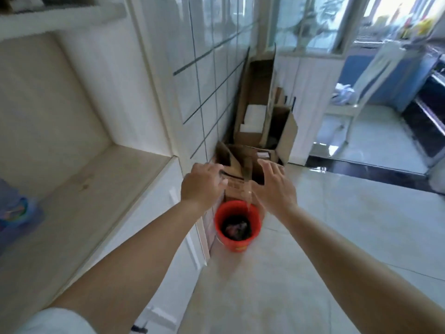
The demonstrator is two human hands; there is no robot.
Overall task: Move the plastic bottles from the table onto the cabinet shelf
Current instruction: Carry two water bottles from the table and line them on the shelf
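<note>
The head view is blurred throughout. At the far left edge, a blue, translucent plastic bottle (pixel 13 208) is seen standing on the pale wooden cabinet shelf (pixel 79 189), well apart from both hands; its outline is smeared and no cap or label can be made out. The shelf is set into a cream-white cabinet (pixel 154 227) whose panelled doors run below it.

Right of the cabinet, a white tiled wall (pixel 207 68) with dark grout lines is shown. The left hand (pixel 203 185) is held out in the air in front of the cabinet's end, back upward, with its fingers curled downward and nothing held. Below and between the hands, a round red plastic bucket (pixel 238 227) with dark contents stands on the glossy pale floor tiles (pixel 301 273), just beside the cabinet's corner. Behind the bucket, several open brown cardboard boxes (pixel 255 141) are stacked against the wall.

The right hand (pixel 274 186) is stretched forward with its fingers straight and slightly spread, and nothing is gripped by it. Both forearms are bare, and a white sleeve (pixel 55 321) is seen at the lower left.

Further right, a white doorway frame (pixel 310 104) opens onto a second room, where a white chair (pixel 356 102) draped with cloth and a blue cabinet (pixel 407 75) are visible.
</note>
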